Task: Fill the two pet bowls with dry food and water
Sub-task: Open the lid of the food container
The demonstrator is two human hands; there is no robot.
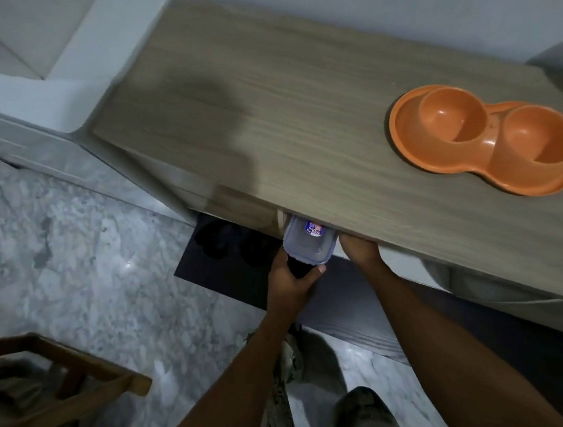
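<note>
The left hand [293, 279] grips a clear lidded container [305, 245], half hidden by the counter [263, 111] edge above it. Just right of it, the right hand [361, 250] reaches under the same edge; its fingers are hidden, so I cannot tell its grasp. The orange double bowl [486, 138] stands on the counter, well apart, up and right of both hands. A dark mat [224, 274] lies below them.

I see the left hand [291, 281] gripping a clear lidded container [305, 247], half tucked under the worktop's [263, 111] front edge. The right hand [359, 250] reaches under that edge just beside it, fingers hidden. The orange double bowl [399, 133] sits on top, well apart.
</note>
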